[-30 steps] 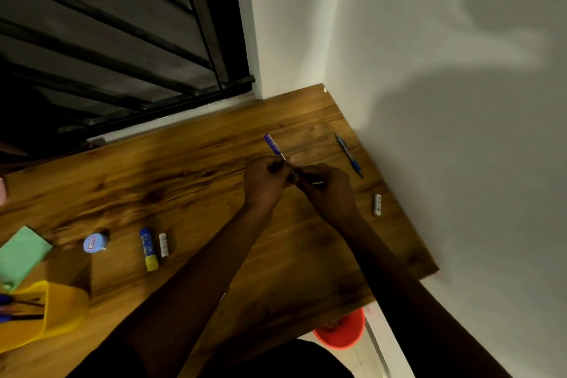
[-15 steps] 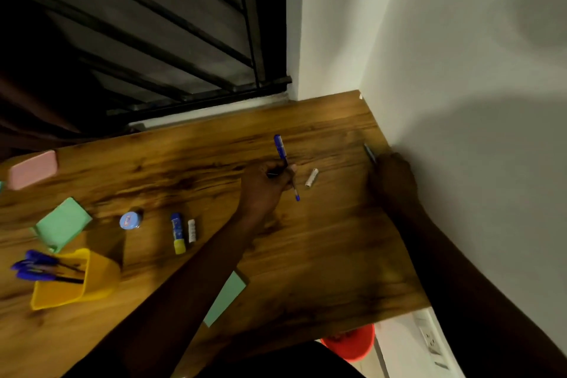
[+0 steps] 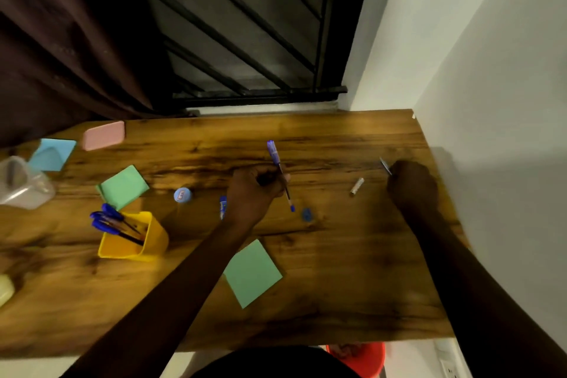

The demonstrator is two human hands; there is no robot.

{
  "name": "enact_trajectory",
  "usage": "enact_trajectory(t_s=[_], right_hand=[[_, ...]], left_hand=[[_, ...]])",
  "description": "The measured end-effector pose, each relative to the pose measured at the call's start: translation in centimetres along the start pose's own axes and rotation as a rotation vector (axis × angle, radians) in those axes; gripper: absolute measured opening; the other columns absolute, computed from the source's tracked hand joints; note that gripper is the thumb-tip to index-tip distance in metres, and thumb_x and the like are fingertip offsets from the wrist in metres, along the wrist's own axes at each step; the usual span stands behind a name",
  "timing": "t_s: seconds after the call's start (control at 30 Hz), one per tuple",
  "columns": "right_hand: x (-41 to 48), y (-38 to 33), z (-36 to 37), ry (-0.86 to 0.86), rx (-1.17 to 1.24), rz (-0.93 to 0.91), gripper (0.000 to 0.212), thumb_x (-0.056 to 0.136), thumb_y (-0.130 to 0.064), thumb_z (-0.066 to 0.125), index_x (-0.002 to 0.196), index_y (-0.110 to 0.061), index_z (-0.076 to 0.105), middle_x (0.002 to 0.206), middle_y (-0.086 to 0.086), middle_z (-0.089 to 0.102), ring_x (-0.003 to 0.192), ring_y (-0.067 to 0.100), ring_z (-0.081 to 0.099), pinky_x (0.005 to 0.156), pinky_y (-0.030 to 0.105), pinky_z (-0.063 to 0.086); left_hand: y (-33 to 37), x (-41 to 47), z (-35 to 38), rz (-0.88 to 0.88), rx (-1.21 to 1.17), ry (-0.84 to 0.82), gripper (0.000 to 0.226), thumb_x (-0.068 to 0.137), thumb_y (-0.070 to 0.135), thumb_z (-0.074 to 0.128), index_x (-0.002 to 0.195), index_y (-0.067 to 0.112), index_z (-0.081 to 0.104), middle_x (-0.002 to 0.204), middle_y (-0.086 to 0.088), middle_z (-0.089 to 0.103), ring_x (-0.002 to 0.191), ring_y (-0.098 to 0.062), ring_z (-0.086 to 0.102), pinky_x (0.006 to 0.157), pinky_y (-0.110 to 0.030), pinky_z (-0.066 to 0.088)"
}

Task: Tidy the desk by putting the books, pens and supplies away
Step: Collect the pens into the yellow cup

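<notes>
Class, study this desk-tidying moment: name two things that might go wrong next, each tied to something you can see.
1. The left hand grips a blue pen with its tip exposed; a small blue piece, perhaps its cap, lies loose nearby, so ink may mark the desk.
2. The right hand closes on a second pen near the wall; the small white cylinder beside it might get knocked and roll away.

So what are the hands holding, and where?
The left hand pinches a blue pen around its middle, cap end up. The right hand closes on another pen by the wall; only one end shows, so its grip point is hidden.
</notes>
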State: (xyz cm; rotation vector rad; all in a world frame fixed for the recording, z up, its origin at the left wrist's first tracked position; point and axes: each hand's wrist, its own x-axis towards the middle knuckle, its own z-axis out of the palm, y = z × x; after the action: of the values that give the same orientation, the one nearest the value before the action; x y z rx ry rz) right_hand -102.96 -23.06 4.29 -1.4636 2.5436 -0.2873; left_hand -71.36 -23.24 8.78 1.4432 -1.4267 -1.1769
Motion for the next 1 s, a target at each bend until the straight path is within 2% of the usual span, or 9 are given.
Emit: enact_trajectory(t_s=[0.17, 0.3, 0.47, 0.53, 0.6, 0.67, 0.73, 0.83, 1.0], right_hand=[[-1.6, -7.2, -0.7, 0.068, 0.216, -0.201, 0.013, 0.092, -0.017, 0.062, 0.092, -0.022, 0.074, 0.077, 0.001, 0.071, 0.052, 0.004, 0.053, 0.047, 0.016, 0.036], [-4.0, -13.7, -0.5, 0.026, 0.358, -0.352, 0.017, 0.087, -0.015, 0.064, 0.093, -0.021, 0.078, 0.089, 0.003, 0.077, 0.072, 0.021, 0.069, 0.059, 0.021, 0.042], [-8.2, -20.8, 0.4, -0.068, 0.533, -0.473, 0.017, 0.085, -0.014, 0.074, 0.099, -0.023, 0.078, 0.096, -0.004, 0.078, 0.084, 0.009, 0.071, 0.068, 0.018, 0.048], [-10.2, -23.5, 1.3, -0.105, 0.589, -0.526, 0.016, 0.086, -0.015, 0.076, 0.101, -0.021, 0.077, 0.097, -0.006, 0.077, 0.078, -0.004, 0.065, 0.066, 0.005, 0.043], [-11.5, -25.0, 1.8, -0.123, 0.636, -0.536, 0.018, 0.088, -0.018, 0.077, 0.106, -0.019, 0.076, 0.098, -0.009, 0.075, 0.078, -0.013, 0.060, 0.068, -0.001, 0.043], [-13.4, -27.3, 2.5, -0.158, 0.667, -0.563, 0.019, 0.088, -0.023, 0.077, 0.107, -0.020, 0.076, 0.099, -0.009, 0.076, 0.084, -0.005, 0.067, 0.077, 0.011, 0.054], [-15.0, -29.3, 3.0, -0.197, 0.693, -0.586, 0.020, 0.088, -0.026, 0.078, 0.107, -0.021, 0.076, 0.099, -0.009, 0.077, 0.090, 0.001, 0.070, 0.081, 0.022, 0.058], [-17.5, -31.9, 3.7, -0.260, 0.756, -0.622, 0.022, 0.087, -0.025, 0.080, 0.108, -0.022, 0.076, 0.096, -0.014, 0.074, 0.087, -0.004, 0.068, 0.078, 0.019, 0.057], [-20.6, -34.8, 5.2, -0.351, 0.771, -0.631, 0.019, 0.086, -0.027, 0.079, 0.104, -0.026, 0.073, 0.093, -0.018, 0.070, 0.088, -0.008, 0.064, 0.073, 0.011, 0.050]], left_hand=[[-0.8, -1.0, -4.5, -0.012, -0.023, 0.095, 0.014, 0.083, 0.012, 0.081, 0.089, 0.024, 0.077, 0.082, 0.007, 0.077, 0.075, -0.007, 0.075, 0.074, -0.027, 0.061], [-1.2, -2.2, -8.8, 0.081, 0.056, 0.206, 0.017, 0.081, 0.006, 0.082, 0.095, 0.016, 0.077, 0.083, 0.009, 0.078, 0.079, -0.006, 0.075, 0.073, -0.023, 0.060], [-2.4, -3.8, -15.2, 0.112, 0.043, 0.323, 0.011, 0.080, 0.017, 0.084, 0.086, 0.014, 0.076, 0.081, 0.000, 0.078, 0.081, -0.021, 0.075, 0.079, -0.043, 0.061], [-2.9, -5.1, -17.7, 0.114, -0.001, 0.374, 0.006, 0.083, 0.007, 0.078, 0.082, 0.011, 0.075, 0.078, 0.003, 0.077, 0.075, -0.015, 0.074, 0.073, -0.039, 0.061], [-3.0, -6.1, -19.0, 0.115, -0.041, 0.431, 0.009, 0.084, 0.002, 0.077, 0.081, 0.010, 0.075, 0.079, -0.002, 0.077, 0.076, -0.022, 0.074, 0.073, -0.041, 0.062], [-3.5, -7.5, -20.9, 0.101, -0.077, 0.493, 0.009, 0.083, 0.000, 0.078, 0.083, 0.008, 0.074, 0.082, -0.008, 0.075, 0.082, -0.028, 0.074, 0.076, -0.047, 0.062], [-4.0, -8.6, -22.4, 0.100, -0.105, 0.542, 0.008, 0.083, -0.002, 0.078, 0.084, 0.001, 0.070, 0.086, -0.010, 0.075, 0.084, -0.019, 0.075, 0.079, -0.043, 0.062], [-5.3, -10.0, -24.4, 0.094, -0.064, 0.564, 0.012, 0.083, 0.000, 0.079, 0.080, 0.007, 0.069, 0.083, -0.013, 0.073, 0.080, -0.024, 0.073, 0.076, -0.038, 0.060], [-7.1, -10.8, -26.1, 0.056, 0.020, 0.570, 0.019, 0.082, 0.001, 0.079, 0.076, 0.014, 0.065, 0.079, -0.008, 0.072, 0.072, -0.008, 0.066, 0.065, -0.025, 0.053]])
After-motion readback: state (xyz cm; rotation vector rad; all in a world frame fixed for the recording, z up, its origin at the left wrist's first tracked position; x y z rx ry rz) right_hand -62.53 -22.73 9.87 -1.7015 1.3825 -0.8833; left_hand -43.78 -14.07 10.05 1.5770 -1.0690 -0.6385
